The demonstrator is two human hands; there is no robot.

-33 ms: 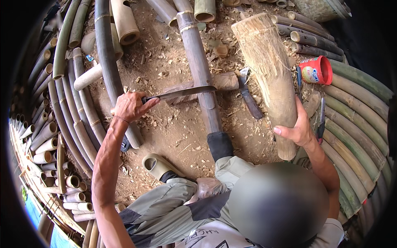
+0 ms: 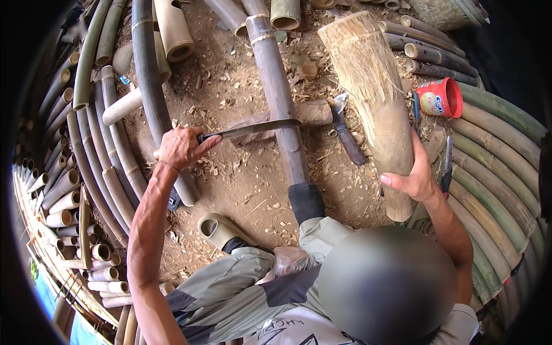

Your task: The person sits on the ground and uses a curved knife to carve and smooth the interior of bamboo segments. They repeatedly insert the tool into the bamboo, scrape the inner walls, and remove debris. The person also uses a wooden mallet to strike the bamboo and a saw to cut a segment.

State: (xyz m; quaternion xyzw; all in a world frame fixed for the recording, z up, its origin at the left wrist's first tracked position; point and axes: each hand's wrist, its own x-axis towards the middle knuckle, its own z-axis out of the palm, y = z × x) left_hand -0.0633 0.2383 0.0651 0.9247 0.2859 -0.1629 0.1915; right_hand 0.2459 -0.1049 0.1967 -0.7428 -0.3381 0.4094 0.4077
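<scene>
My left hand [image 2: 185, 148] is closed round the handle of a machete [image 2: 253, 129]. The blade points right, and its tip end lies across a dark bamboo pole [image 2: 269, 75]. That pole rests over a rough wooden block [image 2: 315, 114] on the ground, with its near end by my dark-cuffed leg. On the right, my right hand [image 2: 415, 179] grips the narrow lower part of a thick wooden club [image 2: 391, 129]. The club's wide, frayed head points away from me, raised above the ground. A second knife [image 2: 348, 141] with a dark handle lies between pole and club.
A red plastic tub [image 2: 441, 98] lies tipped at the right, near bundled bamboo poles [image 2: 491, 172]. More bamboo [image 2: 109, 138] is stacked along the left. Wood chips cover the dirt floor [image 2: 230, 190]. A sandal [image 2: 221, 229] is near my leg.
The head of the wooden club has shifted slightly up and to the left in my right hand. My left hand and the machete have stayed in place.
</scene>
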